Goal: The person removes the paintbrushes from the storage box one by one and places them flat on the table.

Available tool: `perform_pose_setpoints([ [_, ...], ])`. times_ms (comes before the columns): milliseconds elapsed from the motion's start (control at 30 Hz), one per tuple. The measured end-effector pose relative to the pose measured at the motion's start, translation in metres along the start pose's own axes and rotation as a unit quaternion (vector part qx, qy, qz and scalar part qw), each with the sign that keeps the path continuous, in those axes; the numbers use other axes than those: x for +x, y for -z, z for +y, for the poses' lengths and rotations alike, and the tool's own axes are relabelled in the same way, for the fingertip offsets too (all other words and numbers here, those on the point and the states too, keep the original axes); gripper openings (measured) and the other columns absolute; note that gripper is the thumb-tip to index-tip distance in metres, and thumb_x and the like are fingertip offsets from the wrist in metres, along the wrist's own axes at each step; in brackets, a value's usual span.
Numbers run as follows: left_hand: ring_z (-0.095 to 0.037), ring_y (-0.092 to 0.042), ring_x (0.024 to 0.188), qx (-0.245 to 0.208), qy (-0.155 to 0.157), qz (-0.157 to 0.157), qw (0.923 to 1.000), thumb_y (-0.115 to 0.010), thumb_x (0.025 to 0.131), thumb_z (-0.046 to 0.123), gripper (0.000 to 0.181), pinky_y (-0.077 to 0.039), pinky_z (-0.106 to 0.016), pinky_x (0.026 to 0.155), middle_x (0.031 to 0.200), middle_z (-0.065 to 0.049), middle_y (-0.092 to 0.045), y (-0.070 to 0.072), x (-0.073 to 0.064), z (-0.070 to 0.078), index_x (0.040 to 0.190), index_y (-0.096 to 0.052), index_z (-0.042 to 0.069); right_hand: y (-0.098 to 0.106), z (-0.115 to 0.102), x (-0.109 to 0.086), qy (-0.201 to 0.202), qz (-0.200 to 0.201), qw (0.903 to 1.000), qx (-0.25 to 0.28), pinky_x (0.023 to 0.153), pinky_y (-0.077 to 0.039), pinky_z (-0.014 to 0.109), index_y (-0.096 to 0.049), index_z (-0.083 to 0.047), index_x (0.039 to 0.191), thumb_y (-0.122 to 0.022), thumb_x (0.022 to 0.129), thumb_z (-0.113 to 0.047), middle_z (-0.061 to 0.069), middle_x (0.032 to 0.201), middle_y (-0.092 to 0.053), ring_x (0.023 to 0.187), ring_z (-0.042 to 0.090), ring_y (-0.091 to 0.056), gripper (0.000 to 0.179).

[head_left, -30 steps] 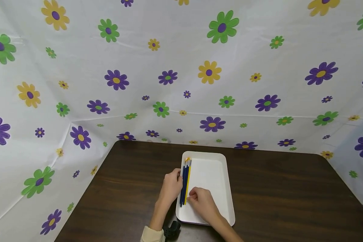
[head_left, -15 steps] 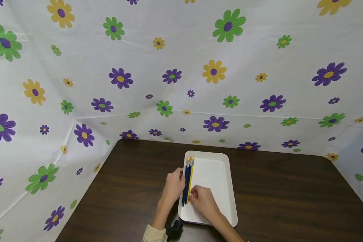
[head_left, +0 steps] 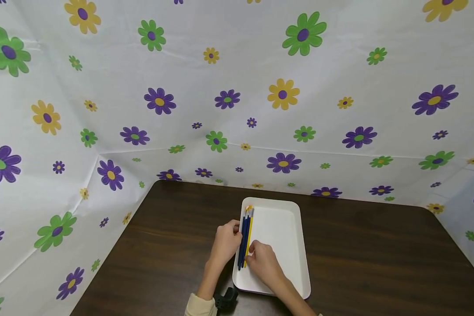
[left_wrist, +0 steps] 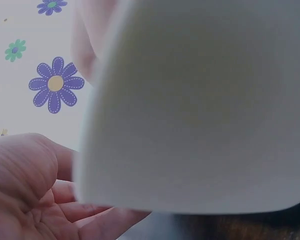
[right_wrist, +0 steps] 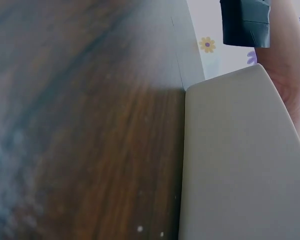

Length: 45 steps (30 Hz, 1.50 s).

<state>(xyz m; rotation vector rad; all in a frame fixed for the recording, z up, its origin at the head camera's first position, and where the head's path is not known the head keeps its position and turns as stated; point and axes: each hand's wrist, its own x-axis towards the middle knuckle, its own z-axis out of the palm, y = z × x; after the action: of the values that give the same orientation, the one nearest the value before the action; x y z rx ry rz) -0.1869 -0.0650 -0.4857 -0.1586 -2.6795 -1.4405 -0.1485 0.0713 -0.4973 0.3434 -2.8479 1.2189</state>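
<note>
Several paintbrushes lie side by side along the left wall of a white tray (head_left: 276,237). The navy-handled ones (head_left: 243,243) are nearest the wall, and a yellow-handled paintbrush (head_left: 249,232) lies to their right. My left hand (head_left: 224,241) bends over the tray's left rim, its fingertips against or beside the navy handles. In the left wrist view the tray wall (left_wrist: 190,110) hides what those fingertips do. With curled fingers, my right hand (head_left: 264,263) pinches the lower end of the yellow handle. Bristle ends point toward the far side.
The tray stands on a dark wooden table (head_left: 363,254). Behind rises a white flower-printed cloth (head_left: 174,66). A black wrist device (head_left: 226,298) sits by my left sleeve (head_left: 199,305), close to the tray's near left corner.
The head view has shifted slightly, so everything appears a little to the right. Both hands stay almost in place at the paintbrushes.
</note>
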Motion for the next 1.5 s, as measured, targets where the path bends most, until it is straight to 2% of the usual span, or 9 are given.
perform_pose_setpoints([
  [367,-0.019,-0.066,0.074,0.006,0.007,0.0,1.0,-0.064,0.089,-0.005,0.022,-0.056,-0.038,0.067,0.087,-0.012,-0.073,0.001,0.001,0.002,0.109,-0.072,-0.007,0.005,-0.004,0.002,-0.053,-0.003,0.9973,-0.051,0.051,-0.04,0.027,-0.061,0.001,0.077,-0.071,0.078,0.006,0.004,0.066,-0.056,0.058,0.015,-0.049,0.011],
  [533,-0.02,-0.066,0.073,0.009,0.002,0.004,1.0,-0.064,0.087,-0.006,0.022,-0.056,-0.038,0.066,0.087,-0.013,-0.073,0.0,0.002,0.002,0.108,-0.072,-0.007,0.008,-0.004,-0.001,-0.061,0.008,0.9954,-0.074,0.049,-0.037,0.028,-0.056,-0.001,0.07,-0.07,0.077,0.005,0.003,0.062,-0.052,0.056,0.016,-0.045,0.017],
  [733,-0.021,-0.066,0.074,0.007,0.006,0.004,1.0,-0.064,0.088,-0.006,0.022,-0.056,-0.038,0.067,0.087,-0.013,-0.072,0.0,0.001,0.003,0.108,-0.072,-0.007,0.008,-0.002,-0.001,-0.065,0.02,0.994,-0.086,0.05,-0.041,0.031,-0.057,0.001,0.076,-0.07,0.081,0.005,0.006,0.065,-0.055,0.057,0.018,-0.049,0.015],
  [900,-0.02,-0.065,0.072,0.009,0.001,0.009,0.9999,-0.064,0.087,-0.007,0.022,-0.055,-0.036,0.066,0.086,-0.012,-0.072,0.001,0.001,0.003,0.107,-0.072,-0.007,0.008,0.0,0.0,-0.072,0.019,0.9938,-0.083,0.047,-0.035,0.027,-0.055,-0.004,0.066,-0.069,0.081,0.005,0.002,0.059,-0.05,0.053,0.015,-0.045,0.022],
  [1033,-0.019,-0.065,0.072,0.007,0.003,0.008,0.9999,-0.064,0.088,-0.007,0.022,-0.055,-0.036,0.066,0.086,-0.012,-0.072,0.001,0.0,0.004,0.108,-0.072,-0.007,0.01,0.001,-0.002,-0.07,0.019,0.9941,-0.08,0.046,-0.026,0.024,-0.045,-0.012,0.056,-0.068,0.077,0.004,-0.003,0.054,-0.041,0.05,0.012,-0.036,0.035],
  [1200,-0.02,-0.065,0.073,0.005,0.009,0.004,0.9999,-0.064,0.089,-0.006,0.022,-0.056,-0.038,0.067,0.087,-0.012,-0.071,0.001,0.0,0.004,0.109,-0.072,-0.007,0.015,0.005,-0.002,-0.07,0.013,0.9958,-0.058,0.044,-0.021,0.022,-0.037,-0.016,0.055,-0.066,0.073,0.003,-0.008,0.052,-0.032,0.047,0.009,-0.029,0.039],
  [1500,-0.021,-0.064,0.073,0.01,0.014,0.002,0.9999,-0.064,0.088,-0.007,0.023,-0.056,-0.039,0.068,0.088,-0.013,-0.07,0.0,0.0,0.002,0.11,-0.071,-0.008,0.032,0.007,0.0,-0.076,-0.022,0.9963,-0.032,0.044,-0.025,0.019,-0.049,-0.011,0.054,-0.072,0.075,0.0,-0.008,0.049,-0.041,0.044,0.006,-0.035,0.033],
])
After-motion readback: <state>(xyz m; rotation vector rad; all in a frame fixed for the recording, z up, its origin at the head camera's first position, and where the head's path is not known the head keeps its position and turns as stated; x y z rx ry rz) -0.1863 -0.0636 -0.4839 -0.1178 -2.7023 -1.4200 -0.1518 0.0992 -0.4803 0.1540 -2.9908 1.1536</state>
